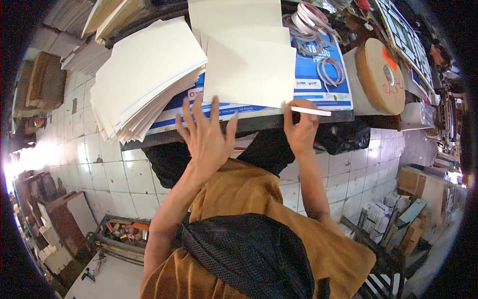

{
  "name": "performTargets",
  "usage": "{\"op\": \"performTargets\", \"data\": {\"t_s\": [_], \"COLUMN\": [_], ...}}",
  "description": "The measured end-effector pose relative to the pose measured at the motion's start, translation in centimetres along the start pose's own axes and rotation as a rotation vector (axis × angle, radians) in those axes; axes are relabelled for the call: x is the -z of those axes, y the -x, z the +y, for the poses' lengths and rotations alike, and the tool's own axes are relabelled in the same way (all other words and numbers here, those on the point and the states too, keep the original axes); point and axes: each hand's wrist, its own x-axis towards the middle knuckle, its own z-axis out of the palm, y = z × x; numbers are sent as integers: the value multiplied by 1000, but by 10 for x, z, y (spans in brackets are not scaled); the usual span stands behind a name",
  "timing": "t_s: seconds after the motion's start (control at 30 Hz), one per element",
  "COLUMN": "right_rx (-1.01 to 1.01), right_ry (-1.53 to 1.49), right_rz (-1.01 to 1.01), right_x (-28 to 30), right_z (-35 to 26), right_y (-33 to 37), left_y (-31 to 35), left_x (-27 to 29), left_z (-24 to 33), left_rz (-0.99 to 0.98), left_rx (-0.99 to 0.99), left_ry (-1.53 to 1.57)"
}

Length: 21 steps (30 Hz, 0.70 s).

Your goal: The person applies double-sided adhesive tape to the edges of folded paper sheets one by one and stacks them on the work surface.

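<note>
Cream paper sheets (pixel 251 65) lie overlapping on a blue printed board at the table's front. My left hand (pixel 210 132) is at their lower left corner, fingers spread and fingertips at the paper's near edge, with nothing held. At the lower right corner my right hand (pixel 302 130) is closed in a pinch on a narrow white flat piece (pixel 311 110). This piece sticks out to the right past my fingers; its exact kind is unclear. A fanned stack of cream sheets (pixel 149 67) lies left of my left hand.
Thin coiled strips (pixel 331 72) and rolls (pixel 309 22) lie on the blue board (pixel 323 94) at the right. Beyond stands a large brown roll (pixel 381 77). A tool-filled tray (pixel 124 231) is at the lower left, above a tiled floor (pixel 112 174).
</note>
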Motion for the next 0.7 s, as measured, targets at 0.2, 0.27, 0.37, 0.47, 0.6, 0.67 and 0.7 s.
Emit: {"op": "performTargets", "data": {"t_s": [0.2,0.27,0.37,0.47,0.6,0.67,0.7], "right_rx": [-173,-301,-398,-485,-440,-351,-258], "right_ry": [-119,-317,-459,-270,-165,-122,-82], "right_rz": [12,63,139,71,34,35,34], "right_x": [14,26,51,45,43,46,47], "right_z": [-18,-3,6,15,14,11,8], "right_y": [-3,0,-3,-1,-1,-2,-1], "left_y": [-43,-43,-45,-49,-50,-51,-51], "left_x": [-47,-62,-55,-57,-61,-60,-59], "left_z": [65,66,80,94,95,95,94], "left_rz": [38,36,-5,0,23,7,-6], "left_rx": [-310,-255,-235,-202,-184,-186,-183], "left_ry": [192,177,160,119,111,115,117]}}
